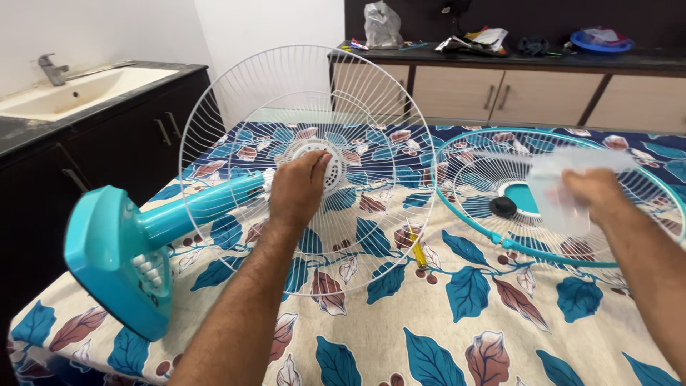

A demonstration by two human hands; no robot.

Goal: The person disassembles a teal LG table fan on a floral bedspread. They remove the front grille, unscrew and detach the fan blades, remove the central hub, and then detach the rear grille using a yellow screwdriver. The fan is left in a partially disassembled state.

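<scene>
Left grip: left hand (299, 187) pressed against the white hub (323, 163) at the centre of the rear wire guard (236, 114), fingers curled over the hub from the near side; holding the hub, though whether pinching or merely pushing cannot be told.

Right grip: right hand (594, 191) closed on a translucent fan blade (568, 187), blurred, raised just above the teal-rimmed front guard (457, 207).

Rear wire guard: upright on edge, face toward the camera, rim resting on the leaf-print cloth (457, 336) over the counter.

Long axis: teal fan body (207, 207) lying on its side, running from the hub leftward and toward the camera, ending in the teal base with white buttons (118, 261) at the near-left counter corner.

Direction from grip: hub directly under the left fingertips; blade well apart to the right, on the far side of the white guard's rim.

Nearer hand: left on the hub; right nearer the front guard and its black centre cap (502, 207).

Front guard: flat on the cloth, right of the white guard, rims just beside one another.

Between guards: small yellow-handled tool (416, 251) on the cloth, seen through the wires, near the lower right of the white guard.

Surroundings: sink with tap (75, 89) at left; cabinets with a cluttered top (493, 43) behind.
</scene>
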